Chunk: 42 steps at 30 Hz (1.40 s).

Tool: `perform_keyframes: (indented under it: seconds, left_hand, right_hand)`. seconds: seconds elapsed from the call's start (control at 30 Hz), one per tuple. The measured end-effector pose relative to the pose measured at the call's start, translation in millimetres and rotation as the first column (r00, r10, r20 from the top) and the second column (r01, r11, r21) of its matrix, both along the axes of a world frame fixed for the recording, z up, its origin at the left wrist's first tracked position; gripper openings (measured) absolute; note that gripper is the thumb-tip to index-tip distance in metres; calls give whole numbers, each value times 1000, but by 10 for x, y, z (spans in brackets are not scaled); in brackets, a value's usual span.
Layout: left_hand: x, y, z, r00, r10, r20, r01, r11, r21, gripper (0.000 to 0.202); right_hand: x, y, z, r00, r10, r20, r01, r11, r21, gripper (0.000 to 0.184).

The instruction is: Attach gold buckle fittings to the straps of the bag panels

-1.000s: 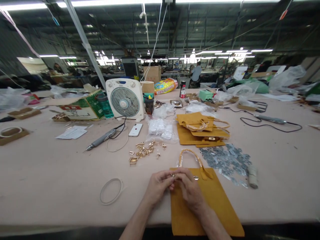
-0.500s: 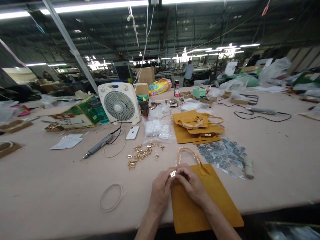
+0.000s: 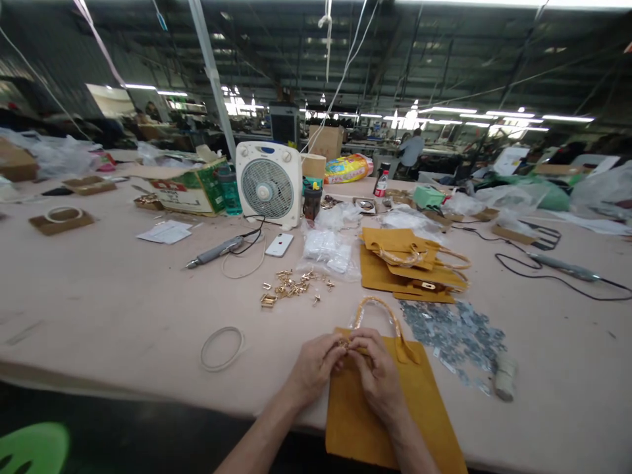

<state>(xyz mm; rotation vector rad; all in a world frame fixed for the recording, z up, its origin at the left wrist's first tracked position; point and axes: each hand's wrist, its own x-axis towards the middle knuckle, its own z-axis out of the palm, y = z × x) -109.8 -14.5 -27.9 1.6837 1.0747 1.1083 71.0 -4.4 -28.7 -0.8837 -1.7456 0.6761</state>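
Note:
Both hands meet over the top edge of a mustard-yellow handbag (image 3: 419, 408) lying flat at the table's front. My left hand (image 3: 316, 365) is closed, its thumb and fingers pinching a small gold metal clasp (image 3: 343, 343). From the other side my right hand (image 3: 372, 368) pinches the same clasp, its fingers curled. Fingertips cover most of the clasp, so its exact shape is hidden. Behind my hands the bag's handle (image 3: 378, 301), in clear wrap, arches up. Loose gold fittings (image 3: 291, 284) lie beyond to the left.
Flat grey metal pieces (image 3: 454, 336) spread right of the bag, beside a pale roll (image 3: 504, 376). More yellow bags (image 3: 405, 260) are stacked behind. A white fan (image 3: 269, 184), a phone (image 3: 279, 245), an electric screwdriver (image 3: 217, 250) and a coiled ring (image 3: 222, 349) occupy the left side.
The view has swung left and tilted, shifting the scene. Both hands stay together at the bag's top edge; the clasp, bright and flat before, is now more covered by the fingers.

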Motion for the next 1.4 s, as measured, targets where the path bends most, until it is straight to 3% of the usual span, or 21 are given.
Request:
perform_keyframes:
  seconds: [0.2, 0.33, 0.7, 1.03, 1.2, 1.4]
  left_hand:
    - [-9, 0, 61, 997, 82, -9, -80, 987, 142, 30]
    - [-16, 1, 37, 998, 66, -2, -65, 978, 199, 30]
    - [-27, -21, 36, 996, 66, -53, -52, 971, 233, 31]
    - [-7, -43, 57, 996, 68, -54, -51, 959, 279, 32]
    - [1, -21, 1, 991, 130, 7, -129, 971, 199, 32]
    - [15, -39, -45, 973, 153, 174, -157, 988, 6, 22]
  right_hand:
    - [-7, 27, -20, 995, -29, -100, 20, 996, -87, 14]
    - [3, 37, -23, 996, -34, -84, 25, 994, -105, 16]
    - [-64, 23, -12, 997, -78, 17, 78, 997, 23, 18]
    - [-56, 29, -15, 998, -60, -12, 58, 993, -102, 22]
    - [-36, 18, -16, 990, -34, -134, 12, 986, -165, 18]
    - [-31, 6, -23, 992, -23, -125, 1, 985, -171, 18]
